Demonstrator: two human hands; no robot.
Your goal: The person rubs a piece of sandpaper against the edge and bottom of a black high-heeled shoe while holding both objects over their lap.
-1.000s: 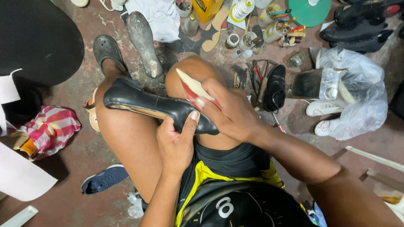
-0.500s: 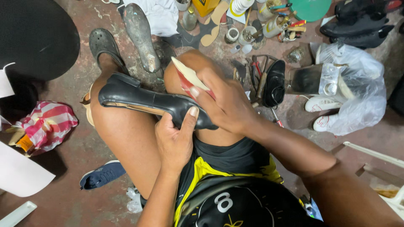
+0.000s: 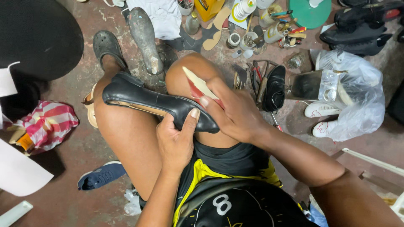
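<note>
left hand (image 3: 176, 141) grips black shoe (image 3: 155, 103); right hand (image 3: 233, 111) holds insole (image 3: 198, 83).

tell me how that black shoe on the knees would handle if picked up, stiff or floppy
Probably stiff: the black shoe keeps its shape lying across both knees, gripped only near the toe by the left hand. Its glossy upper may be slippery. It looks slim, so likely light.

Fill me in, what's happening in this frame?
A person sits on the floor with a black high-heeled shoe laid across their bare thighs. The left hand grips the shoe near its toe end, thumb on top. The right hand holds a thin cream and red insole-shaped piece just above the toe. Tools, bottles, shoe soles and other shoes are strewn over the concrete floor in front of the knees.
</note>
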